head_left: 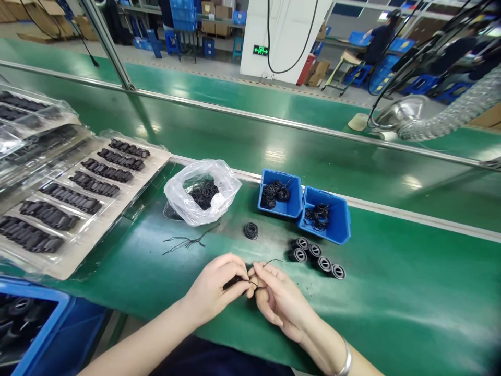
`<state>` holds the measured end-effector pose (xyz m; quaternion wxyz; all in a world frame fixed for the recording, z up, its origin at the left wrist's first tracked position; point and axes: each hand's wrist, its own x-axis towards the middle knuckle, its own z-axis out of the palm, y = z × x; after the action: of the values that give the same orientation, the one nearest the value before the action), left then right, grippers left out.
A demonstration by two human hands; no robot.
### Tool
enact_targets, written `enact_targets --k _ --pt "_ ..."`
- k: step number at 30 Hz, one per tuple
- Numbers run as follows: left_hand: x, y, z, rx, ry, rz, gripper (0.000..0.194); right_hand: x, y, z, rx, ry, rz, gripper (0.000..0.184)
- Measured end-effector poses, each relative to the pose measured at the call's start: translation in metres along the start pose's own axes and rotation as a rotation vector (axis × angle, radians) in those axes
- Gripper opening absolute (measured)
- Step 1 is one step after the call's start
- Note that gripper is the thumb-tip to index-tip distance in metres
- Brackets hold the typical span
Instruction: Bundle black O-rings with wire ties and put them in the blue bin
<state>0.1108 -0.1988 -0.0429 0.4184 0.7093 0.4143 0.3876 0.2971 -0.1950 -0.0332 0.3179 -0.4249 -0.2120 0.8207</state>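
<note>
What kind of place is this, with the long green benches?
Probably a factory assembly workshop: there is a long green assembly-line belt, plastic trays of identical black parts, blue bins of black wire coils, and another person at a far bench.

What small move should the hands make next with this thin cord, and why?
Probably the right hand should draw the thin black cord taut: its loose end curves up slack from the fingers, while the left hand pinches it nearby.

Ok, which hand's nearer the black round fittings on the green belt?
Right hand. It sits just below and left of the black round fittings, not touching them. The left hand is farther off, on the far side of the right hand.
</note>
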Motion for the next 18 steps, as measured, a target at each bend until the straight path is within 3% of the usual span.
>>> enact_targets --k 4,6,8,11,15,18 --pt "0.002 -0.003 0.008 -0.134 0.232 -0.186 0.017 0.006 0.007 0.009 0.068 0.025 -0.129 0.035" --pt "0.004 -0.006 0.01 -0.282 0.289 -0.304 0.024 0.009 0.011 0.012 0.098 0.052 -0.164 0.033" --pt "0.004 -0.009 0.008 -0.389 0.271 -0.39 0.028 0.012 0.011 0.011 0.108 0.059 -0.154 0.033" --pt "0.007 -0.011 -0.004 -0.355 0.176 -0.437 0.02 0.015 0.005 0.002 0.079 0.057 -0.091 0.038" --pt "0.034 -0.005 -0.026 -0.009 0.158 -0.265 0.025 0.015 -0.005 -0.012 -0.053 0.026 -0.005 0.046" --pt "0.075 0.0 -0.029 0.438 -0.044 -0.029 0.031 0.016 -0.009 -0.019 -0.142 -0.004 0.016 0.049"
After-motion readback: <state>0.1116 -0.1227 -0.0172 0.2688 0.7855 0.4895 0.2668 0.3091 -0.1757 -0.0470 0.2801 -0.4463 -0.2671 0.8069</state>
